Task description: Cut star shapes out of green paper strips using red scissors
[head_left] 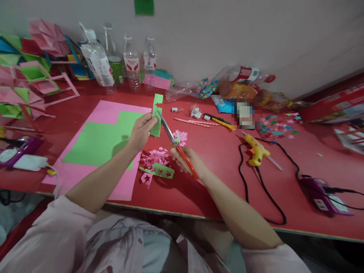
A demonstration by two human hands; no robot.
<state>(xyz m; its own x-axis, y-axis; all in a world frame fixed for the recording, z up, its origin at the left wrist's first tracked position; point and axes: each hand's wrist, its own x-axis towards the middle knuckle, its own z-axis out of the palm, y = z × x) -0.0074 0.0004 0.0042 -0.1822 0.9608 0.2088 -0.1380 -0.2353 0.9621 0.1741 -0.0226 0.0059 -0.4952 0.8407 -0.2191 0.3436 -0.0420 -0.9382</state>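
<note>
My left hand [144, 129] pinches a narrow green paper strip [157, 100] that has star-shaped cutouts in it. In my right hand [187, 159] is a pair of scissors [182, 151] with red handles, its blades reaching up to the strip's right edge. Beneath the scissors lies a heap of pink paper scraps [155, 157], with a green offcut [163, 170] pierced by star holes on it. Small pink paper stars [182, 137] are piled just beyond my right hand. Left of the hands, green paper [96, 142] rests over a larger pink sheet [113, 193].
Plastic bottles [132, 68] line the wall behind. Folded paper models [28, 76] crowd the left. On the right lie a yellow glue gun [256, 149] with a black cord, a purple power strip [322, 195], coloured stars [278, 125] and a utility knife [224, 123].
</note>
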